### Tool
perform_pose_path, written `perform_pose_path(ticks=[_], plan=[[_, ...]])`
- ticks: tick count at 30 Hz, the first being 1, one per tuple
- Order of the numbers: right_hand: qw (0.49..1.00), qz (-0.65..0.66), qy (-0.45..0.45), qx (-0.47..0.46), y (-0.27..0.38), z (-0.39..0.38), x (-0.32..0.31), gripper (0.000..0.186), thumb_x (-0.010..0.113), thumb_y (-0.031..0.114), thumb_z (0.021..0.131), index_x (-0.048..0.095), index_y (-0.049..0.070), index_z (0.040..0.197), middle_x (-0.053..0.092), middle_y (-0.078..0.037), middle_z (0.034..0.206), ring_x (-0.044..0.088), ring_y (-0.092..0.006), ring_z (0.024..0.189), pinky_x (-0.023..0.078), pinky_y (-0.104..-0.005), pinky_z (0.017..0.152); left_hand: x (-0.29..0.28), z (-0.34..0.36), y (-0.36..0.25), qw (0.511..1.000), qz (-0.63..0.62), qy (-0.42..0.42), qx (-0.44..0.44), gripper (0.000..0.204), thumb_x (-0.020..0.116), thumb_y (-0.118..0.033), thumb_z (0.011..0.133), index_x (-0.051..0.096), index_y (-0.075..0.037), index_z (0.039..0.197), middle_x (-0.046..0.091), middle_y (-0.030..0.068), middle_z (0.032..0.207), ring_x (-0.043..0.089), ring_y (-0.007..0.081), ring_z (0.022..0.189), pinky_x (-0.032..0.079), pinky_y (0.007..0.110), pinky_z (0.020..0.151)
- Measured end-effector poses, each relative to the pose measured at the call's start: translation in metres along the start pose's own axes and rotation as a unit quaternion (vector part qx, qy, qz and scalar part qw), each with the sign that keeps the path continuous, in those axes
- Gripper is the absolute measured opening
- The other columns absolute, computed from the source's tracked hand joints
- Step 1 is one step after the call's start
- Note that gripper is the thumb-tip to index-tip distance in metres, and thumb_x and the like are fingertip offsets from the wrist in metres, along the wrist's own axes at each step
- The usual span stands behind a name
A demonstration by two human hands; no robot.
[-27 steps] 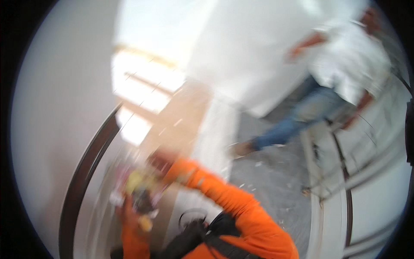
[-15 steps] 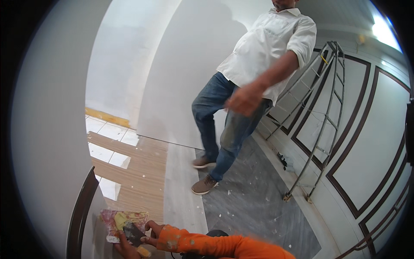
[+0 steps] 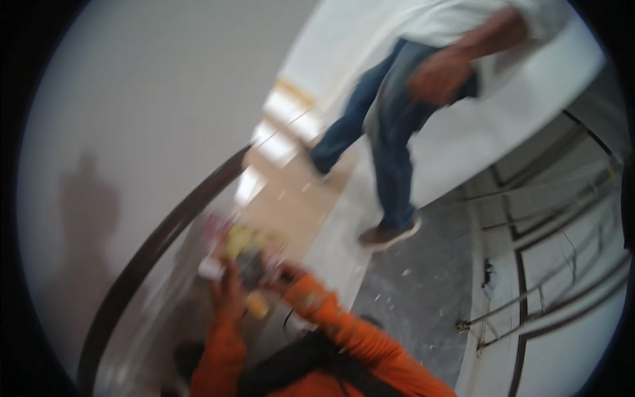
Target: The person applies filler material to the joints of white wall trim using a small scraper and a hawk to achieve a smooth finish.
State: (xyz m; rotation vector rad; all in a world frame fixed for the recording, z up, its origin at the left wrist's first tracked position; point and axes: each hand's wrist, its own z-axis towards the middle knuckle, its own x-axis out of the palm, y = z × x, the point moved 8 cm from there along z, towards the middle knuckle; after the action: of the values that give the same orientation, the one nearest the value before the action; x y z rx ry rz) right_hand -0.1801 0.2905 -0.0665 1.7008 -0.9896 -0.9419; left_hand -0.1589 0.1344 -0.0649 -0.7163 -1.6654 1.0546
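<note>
Low in the head view, my left hand (image 3: 227, 288) grips a stained pink-and-white board (image 3: 221, 231) bearing yellow stuff (image 3: 235, 239) and a dark flat piece (image 3: 251, 264), perhaps a putty knife. My right hand (image 3: 283, 276) is closed at the board's right side by the dark piece; blur hides exactly what it pinches. A small orange-yellow object (image 3: 257, 305) is just below the board, beside my left hand. Both orange sleeves reach up from the lower edge.
A co-worker in a white shirt and jeans (image 3: 397, 132) walks ahead, beside a large pale panel (image 3: 503, 132). A wall with dark trim (image 3: 172, 218) curves along the left. A metal ladder (image 3: 542, 298) leans at the right. The floor has tan boards (image 3: 301, 205) and grey tiles (image 3: 417, 284).
The view has tilted and swung since half a second ago. The co-worker has stepped leftward and now stands across the tan boards. My hands still carry the board.
</note>
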Motion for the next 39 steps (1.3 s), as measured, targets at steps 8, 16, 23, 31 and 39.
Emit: perform_pose_path(ticks=[8, 16, 23, 31, 39], plan=[[0.988, 0.094, -0.024, 0.12, 0.052, 0.008, 0.005, 0.02, 0.069, 0.017, 0.077, 0.052, 0.009, 0.074, 0.055, 0.001, 0.063, 0.046, -0.0047, 0.052, 0.037, -0.0182, 0.047, 0.002, 0.016, -0.035, 0.981, -0.19, 0.014, 0.035, 0.037, 0.048, -0.02, 0.09, 0.042, -0.001, 0.121, 0.052, 0.0061, 0.106, 0.051, 0.0139, 0.095, 0.041, 0.027, 0.08], [0.99, 0.098, -0.079, 0.07, 0.058, 0.004, -0.011, 0.019, 0.066, 0.015, 0.079, 0.048, 0.01, 0.075, 0.052, 0.002, 0.06, 0.046, -0.0051, 0.049, 0.035, -0.0182, 0.043, -0.004, 0.007, -0.022, 0.981, -0.191, 0.002, -0.015, 0.031, 0.049, -0.015, 0.09, 0.044, 0.0, 0.116, 0.053, 0.0056, 0.107, 0.052, 0.0109, 0.094, 0.042, 0.026, 0.082], [0.982, 0.081, -0.147, -0.089, 0.106, 0.004, -0.023, 0.024, 0.062, 0.007, 0.081, 0.045, 0.008, 0.098, 0.058, -0.004, 0.078, 0.056, -0.0086, 0.067, 0.044, -0.0194, 0.054, -0.005, 0.007, -0.02, 0.992, -0.122, -0.019, 0.023, 0.025, 0.049, -0.013, 0.089, 0.048, 0.002, 0.11, 0.056, 0.0046, 0.1, 0.052, 0.0087, 0.088, 0.042, 0.024, 0.077], [0.985, 0.062, -0.12, -0.11, 0.115, -0.002, 0.005, 0.024, 0.059, -0.003, 0.08, 0.055, -0.003, 0.104, 0.059, -0.008, 0.101, 0.056, -0.012, 0.089, 0.045, -0.0241, 0.077, -0.011, 0.002, -0.028, 0.996, -0.088, -0.005, 0.022, 0.03, 0.049, -0.013, 0.087, 0.047, 0.001, 0.114, 0.054, 0.0061, 0.104, 0.052, 0.0114, 0.091, 0.042, 0.026, 0.08], [0.858, -0.26, -0.096, -0.432, 0.151, -0.035, -0.007, 0.034, 0.064, -0.012, 0.064, 0.067, 0.012, 0.087, 0.053, -0.008, 0.09, 0.055, -0.0161, 0.079, 0.045, -0.0244, 0.067, -0.02, -0.004, -0.029, 0.991, -0.127, -0.041, 0.018, 0.023, 0.05, -0.017, 0.09, 0.052, 0.0, 0.105, 0.056, 0.0019, 0.096, 0.05, 0.0071, 0.088, 0.041, 0.023, 0.078]])
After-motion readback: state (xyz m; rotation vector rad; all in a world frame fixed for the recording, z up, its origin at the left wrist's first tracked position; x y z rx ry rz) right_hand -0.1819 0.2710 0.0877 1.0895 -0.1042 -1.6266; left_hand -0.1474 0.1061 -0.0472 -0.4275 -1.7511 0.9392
